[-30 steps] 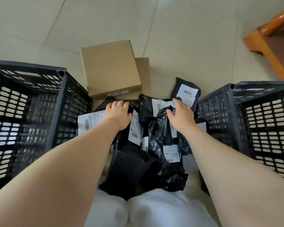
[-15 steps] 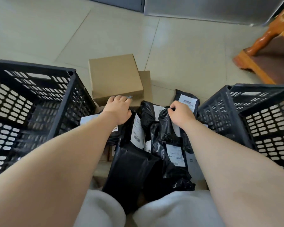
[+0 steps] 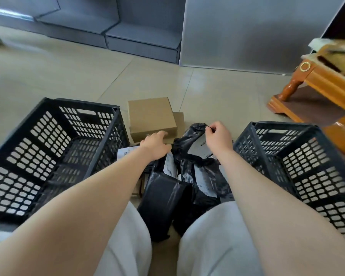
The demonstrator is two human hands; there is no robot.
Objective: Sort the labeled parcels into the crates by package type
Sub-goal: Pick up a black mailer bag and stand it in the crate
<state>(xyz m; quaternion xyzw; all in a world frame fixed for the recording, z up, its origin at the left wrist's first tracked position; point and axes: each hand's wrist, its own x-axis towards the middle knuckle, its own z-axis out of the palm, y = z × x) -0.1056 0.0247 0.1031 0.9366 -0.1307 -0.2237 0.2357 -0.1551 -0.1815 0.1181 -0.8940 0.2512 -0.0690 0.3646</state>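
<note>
Tiled floor ahead: my right hand pinches a black mailer bag; my left hand rests fingers-extended against the cardboard box.

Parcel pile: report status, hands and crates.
Right hand pinching black poly bag, lifting its end. Left hand on cardboard box, grip unclear. Left crate and right crate show no parcels. Nothing blocking.

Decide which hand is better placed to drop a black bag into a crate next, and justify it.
Right. The right hand already pinches a black bag beside the right crate; the left hand only rests against the cardboard box.
</note>
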